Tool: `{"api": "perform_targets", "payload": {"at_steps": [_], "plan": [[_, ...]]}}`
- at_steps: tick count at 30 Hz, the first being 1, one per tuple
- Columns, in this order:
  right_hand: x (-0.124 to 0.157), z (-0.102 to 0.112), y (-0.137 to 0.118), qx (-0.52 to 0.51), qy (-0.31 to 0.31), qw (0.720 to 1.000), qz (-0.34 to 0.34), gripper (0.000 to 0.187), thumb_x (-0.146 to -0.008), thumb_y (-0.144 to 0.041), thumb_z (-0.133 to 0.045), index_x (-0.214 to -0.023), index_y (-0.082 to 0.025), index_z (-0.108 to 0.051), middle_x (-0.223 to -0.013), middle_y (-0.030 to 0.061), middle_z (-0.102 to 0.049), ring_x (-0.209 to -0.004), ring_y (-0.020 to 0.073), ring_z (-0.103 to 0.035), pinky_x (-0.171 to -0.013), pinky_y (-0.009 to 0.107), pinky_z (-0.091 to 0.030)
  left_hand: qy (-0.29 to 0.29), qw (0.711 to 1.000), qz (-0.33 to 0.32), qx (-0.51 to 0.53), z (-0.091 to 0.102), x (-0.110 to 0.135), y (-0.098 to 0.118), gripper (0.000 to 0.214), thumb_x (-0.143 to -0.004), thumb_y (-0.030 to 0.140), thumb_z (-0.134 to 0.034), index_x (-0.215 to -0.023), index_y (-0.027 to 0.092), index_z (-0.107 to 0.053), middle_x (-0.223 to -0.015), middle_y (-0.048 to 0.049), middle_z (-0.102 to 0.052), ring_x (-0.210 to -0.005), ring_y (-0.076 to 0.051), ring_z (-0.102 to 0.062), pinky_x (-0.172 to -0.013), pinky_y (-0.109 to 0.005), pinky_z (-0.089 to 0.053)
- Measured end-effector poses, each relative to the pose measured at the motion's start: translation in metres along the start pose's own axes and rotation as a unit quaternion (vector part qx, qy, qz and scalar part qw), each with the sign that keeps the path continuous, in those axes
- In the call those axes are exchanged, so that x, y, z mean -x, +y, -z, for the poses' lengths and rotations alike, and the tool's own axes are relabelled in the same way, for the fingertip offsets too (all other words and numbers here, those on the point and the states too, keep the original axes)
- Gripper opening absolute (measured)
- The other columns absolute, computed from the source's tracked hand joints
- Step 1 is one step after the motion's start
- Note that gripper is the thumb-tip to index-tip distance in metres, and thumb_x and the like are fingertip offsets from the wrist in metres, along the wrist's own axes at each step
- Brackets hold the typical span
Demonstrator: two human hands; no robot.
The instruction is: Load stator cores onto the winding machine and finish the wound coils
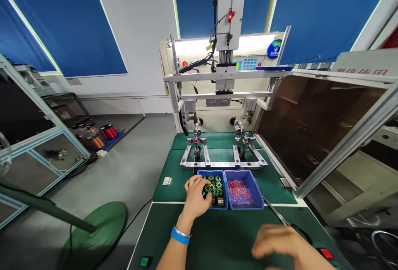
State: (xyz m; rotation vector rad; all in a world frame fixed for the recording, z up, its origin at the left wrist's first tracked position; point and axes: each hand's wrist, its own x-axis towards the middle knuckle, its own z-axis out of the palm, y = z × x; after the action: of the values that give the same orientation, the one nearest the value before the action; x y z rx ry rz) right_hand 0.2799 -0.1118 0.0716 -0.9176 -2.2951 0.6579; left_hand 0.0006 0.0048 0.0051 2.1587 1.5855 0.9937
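My left hand (195,197) reaches into the left blue bin (202,174), fingers curled loosely over the green wound cores (215,186) heaped inside; I cannot tell whether any core is actually pinched. A blue wristband (180,236) sits on that wrist. My right hand (281,243) hovers low over the green mat (217,237), blurred, so I cannot tell how open it is. Just beside the first bin, touching it, the right blue bin (258,193) holds pink wire pieces (239,191). Behind both stands the winding fixture (222,156).
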Motion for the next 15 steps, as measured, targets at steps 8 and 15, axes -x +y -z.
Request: {"api": "perform_targets", "payload": {"at_steps": [8, 15], "plan": [[0.013, -0.014, 0.107, -0.044, 0.283, 0.911, -0.297, 0.045, -0.075, -0.061, -0.060, -0.082, -0.019, -0.074, -0.086, 0.0091, -0.070, -0.075, 0.0262, -0.065, -0.067, 0.035, -0.054, 0.049, 0.994, 0.023, 0.096, 0.011, -0.007, 0.001, 0.032, -0.073, 0.024, -0.060, -0.104, 0.023, -0.065, -0.111, -0.0054, -0.064, -0.119, -0.030, -0.047, -0.103, -0.051, -0.030], [-0.124, 0.060, 0.147, -0.304, 0.334, 0.805, -0.386, 0.037, -0.082, -0.044, -0.063, -0.103, -0.014, -0.062, -0.100, 0.0114, -0.066, -0.075, 0.0203, -0.065, -0.054, 0.024, -0.051, 0.131, 0.888, 0.272, 0.346, 0.037, -0.096, -0.008, 0.043, -0.085, 0.037, -0.061, -0.122, 0.015, -0.056, -0.105, -0.0097, -0.065, -0.088, -0.019, -0.063, -0.084, -0.031, -0.051]]}}
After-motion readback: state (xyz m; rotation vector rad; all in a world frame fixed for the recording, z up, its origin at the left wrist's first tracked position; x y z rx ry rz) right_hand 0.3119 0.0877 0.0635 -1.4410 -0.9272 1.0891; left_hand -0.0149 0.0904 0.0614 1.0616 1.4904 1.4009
